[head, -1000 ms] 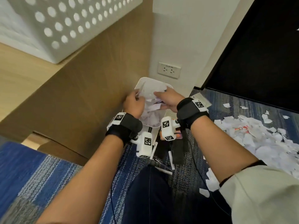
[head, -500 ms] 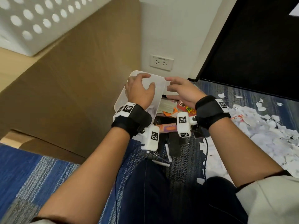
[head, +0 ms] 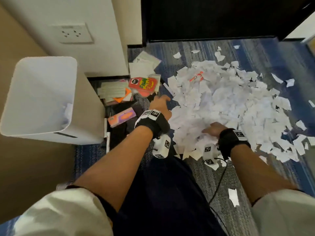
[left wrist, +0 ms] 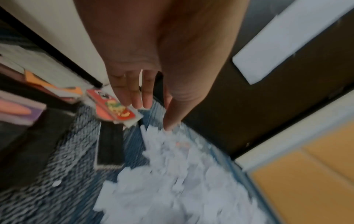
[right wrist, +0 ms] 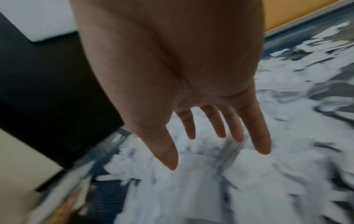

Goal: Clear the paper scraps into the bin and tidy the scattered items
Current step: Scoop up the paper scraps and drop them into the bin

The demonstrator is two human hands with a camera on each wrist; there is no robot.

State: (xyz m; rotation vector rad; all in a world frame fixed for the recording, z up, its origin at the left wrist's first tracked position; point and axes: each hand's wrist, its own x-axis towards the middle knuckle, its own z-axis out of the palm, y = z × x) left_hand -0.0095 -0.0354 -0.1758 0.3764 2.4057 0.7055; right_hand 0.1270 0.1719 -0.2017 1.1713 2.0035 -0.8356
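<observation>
Now we are reaching both hands, left hand (head: 160, 106) and right hand (head: 213, 129), fingers spread and empty, into the paper scraps (head: 226, 106) heaped on the carpet | bin (head: 42, 97) standing left | judging scraps featherlight, limp, slippery: scooping from beneath, palms cupped together.

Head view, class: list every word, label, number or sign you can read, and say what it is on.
None reads clearly.
Red card: colourful lettering, too blurred to read.
White lined cards: print too small.
Wrist markers: black-and-white square codes, no letters.
Paper scraps: faint marks, unreadable.
Wall socket: no legible marking.
</observation>
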